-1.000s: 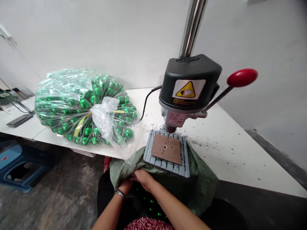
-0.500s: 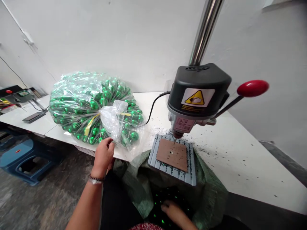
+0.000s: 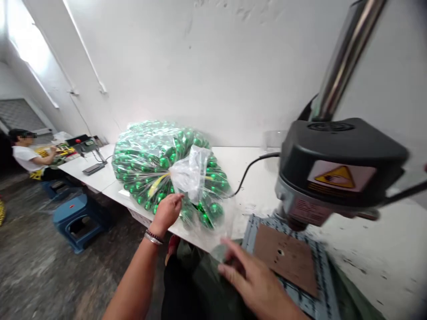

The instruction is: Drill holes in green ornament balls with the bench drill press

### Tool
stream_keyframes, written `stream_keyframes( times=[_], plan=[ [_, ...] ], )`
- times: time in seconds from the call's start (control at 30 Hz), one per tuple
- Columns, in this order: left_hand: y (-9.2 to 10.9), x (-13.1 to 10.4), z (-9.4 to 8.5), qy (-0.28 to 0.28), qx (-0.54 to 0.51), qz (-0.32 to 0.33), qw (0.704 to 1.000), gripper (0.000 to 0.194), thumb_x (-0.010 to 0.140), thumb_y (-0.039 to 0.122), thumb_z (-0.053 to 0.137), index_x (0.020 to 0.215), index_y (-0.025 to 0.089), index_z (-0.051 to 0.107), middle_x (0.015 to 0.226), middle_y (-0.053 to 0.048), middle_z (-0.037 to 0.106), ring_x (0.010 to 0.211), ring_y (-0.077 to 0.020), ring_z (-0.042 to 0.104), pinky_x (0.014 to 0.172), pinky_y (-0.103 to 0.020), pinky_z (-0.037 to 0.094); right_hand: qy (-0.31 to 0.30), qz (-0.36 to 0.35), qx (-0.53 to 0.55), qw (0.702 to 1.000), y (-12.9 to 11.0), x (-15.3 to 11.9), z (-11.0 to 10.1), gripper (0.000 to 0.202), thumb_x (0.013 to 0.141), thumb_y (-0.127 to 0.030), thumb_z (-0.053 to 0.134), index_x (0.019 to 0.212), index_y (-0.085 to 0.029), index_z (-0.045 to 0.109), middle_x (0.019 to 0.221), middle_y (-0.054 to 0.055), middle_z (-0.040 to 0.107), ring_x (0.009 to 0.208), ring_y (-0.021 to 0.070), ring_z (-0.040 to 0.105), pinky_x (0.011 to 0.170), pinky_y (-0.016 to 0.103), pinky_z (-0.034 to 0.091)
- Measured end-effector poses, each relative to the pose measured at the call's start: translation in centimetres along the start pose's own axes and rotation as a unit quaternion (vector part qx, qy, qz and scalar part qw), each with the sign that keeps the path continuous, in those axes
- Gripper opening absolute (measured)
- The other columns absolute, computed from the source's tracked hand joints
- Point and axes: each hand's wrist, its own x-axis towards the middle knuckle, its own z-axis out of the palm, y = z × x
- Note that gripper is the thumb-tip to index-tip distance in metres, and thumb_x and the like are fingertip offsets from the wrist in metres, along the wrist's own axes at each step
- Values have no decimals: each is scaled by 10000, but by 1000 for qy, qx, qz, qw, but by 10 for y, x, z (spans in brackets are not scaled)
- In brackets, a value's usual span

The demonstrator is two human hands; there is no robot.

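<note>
A big clear plastic bag (image 3: 147, 146) full of shiny green balls (image 3: 163, 162) lies on the white table, its gathered middle tied and trailing yellow strips. My left hand (image 3: 168, 211) is closed at the bag's near edge, fingertips pinched on the plastic. Right of it, several green balls (image 3: 215, 210) show inside a loose, clear part of the bag. My right hand (image 3: 251, 273) is blurred but open, thumb and fingers apart, with nothing visible in it. It hovers between the bag and the drill press (image 3: 340, 164), above green sheeting over my lap.
A brown board (image 3: 287, 258) with a hole lies on the drill press's grooved base (image 3: 251, 233). A black cord (image 3: 250, 171) runs toward the bag. Dark chips dot the white table (image 3: 247, 155). At left stand a blue stool (image 3: 71, 213), another machine (image 3: 83, 144) and a seated person (image 3: 31, 158).
My right hand has risen from the green balls in the dark sheeting to beside the bag. My left hand stays at the bag's edge. The view has turned left, showing a seated person.
</note>
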Motion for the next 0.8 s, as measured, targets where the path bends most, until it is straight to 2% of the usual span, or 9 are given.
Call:
stream_keyframes(
  times=[0.07,0.17,0.23,0.3,0.37,0.43,0.57,0.7,0.8],
  plan=[
    [-7,11,-25,34,-37,1,999,302,877,297,533,1068,186,739,1148,-73,742,1068,-216,669,991,-307,503,104,-4,-6,995,-45,40,-18,833,739,-643,593,1486,-336,388,1240,66,640,858,166,659,781,305,546],
    [-14,58,-64,185,-43,-64,980,417,923,381,475,1217,151,662,1218,-111,706,1102,-231,652,997,-343,489,173,-57,-24,983,-95,97,-29,1073,647,-603,719,1555,-314,226,1469,117,471,993,214,664,833,370,568],
    [-15,99,-80,198,0,-125,972,531,915,405,511,1357,113,550,1368,-172,617,1271,-280,566,1075,-389,422,146,-128,-43,980,-110,123,-25,782,743,-512,661,1462,-311,429,1481,96,469,1153,233,623,966,391,541],
    [-13,136,-83,146,55,-222,962,716,899,520,532,1456,84,424,1471,-240,506,1381,-342,465,1113,-450,367,102,-177,-42,978,-109,136,-18,392,859,-419,505,1179,-270,676,1263,68,644,1133,213,634,1030,385,514],
    [-8,161,-73,122,64,-243,960,845,829,578,609,1471,70,400,1455,-287,502,1387,-412,441,1094,-521,361,90,-191,-29,977,-100,138,-12,354,887,-389,417,940,-242,734,999,60,720,984,206,677,971,372,547],
    [0,172,-53,97,60,-226,967,793,811,569,624,1454,138,454,1441,-247,538,1371,-427,457,1073,-558,365,106,-196,-7,975,-89,133,-9,339,869,-413,431,881,-262,734,928,56,731,897,220,694,872,368,586],
    [11,164,-9,10,42,-139,989,536,870,507,572,1344,259,597,1365,-104,646,1286,-336,564,1090,-494,371,196,-168,52,965,-80,128,-19,427,887,-521,414,986,-247,727,1040,81,732,964,249,701,869,389,593],
    [-2,131,3,-59,17,-65,996,504,868,394,626,1334,203,614,1305,-98,686,1234,-259,605,1070,-334,418,247,-139,86,955,-94,143,-42,436,877,-504,456,988,-176,721,982,96,739,922,222,700,875,368,576],
    [-23,95,10,103,21,-32,994,440,941,303,486,1337,148,598,1385,-142,614,1290,-247,553,1141,-359,370,258,-140,110,950,-121,156,-64,403,891,-454,449,1001,-164,706,960,76,740,854,185,699,808,330,572]
  ],
)
